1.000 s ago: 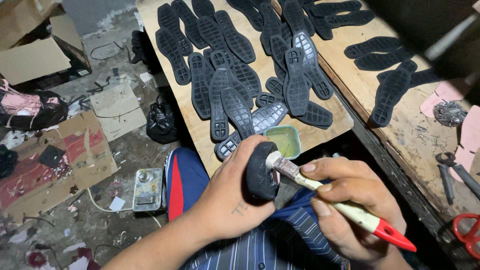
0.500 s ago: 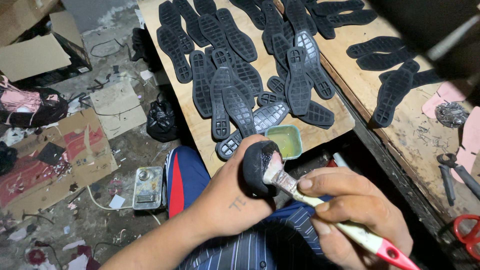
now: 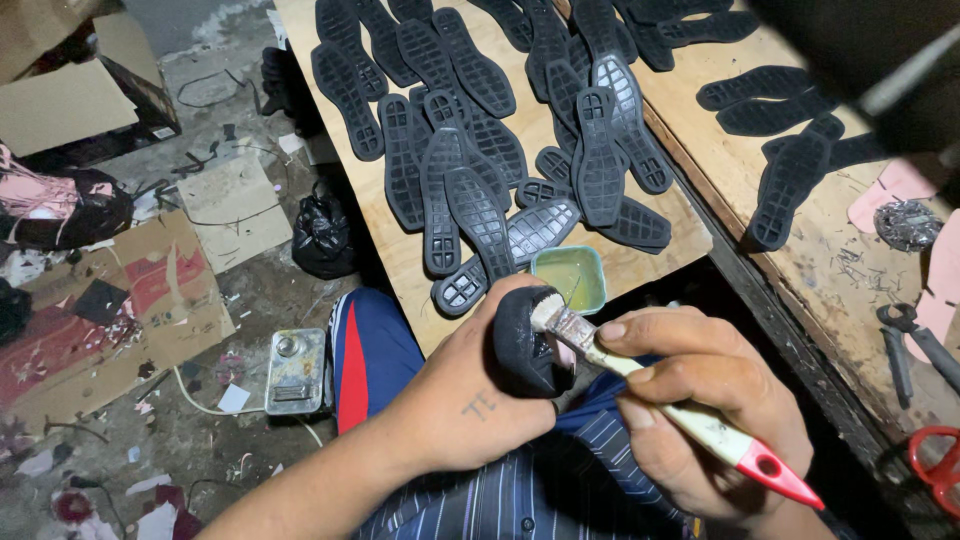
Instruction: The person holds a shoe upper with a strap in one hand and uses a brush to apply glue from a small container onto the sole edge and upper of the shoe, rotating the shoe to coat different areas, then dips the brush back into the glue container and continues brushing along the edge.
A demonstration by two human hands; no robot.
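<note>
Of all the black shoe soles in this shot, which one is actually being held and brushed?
The sole gripped in the left hand over the lap, with the brush held by the right hand touching it. All other soles lie flat on the boards.

Small shoe-making workshop. Rows of black rubber soles cover a wooden board; left of the board, cardboard scraps litter a dirty floor. Right of it, scissors.

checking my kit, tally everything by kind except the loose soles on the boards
held black sole: 1
paintbrush: 1
green tub: 1
metal can: 1
red-handled scissors: 1
dark metal hand tool: 1
total: 6
</note>
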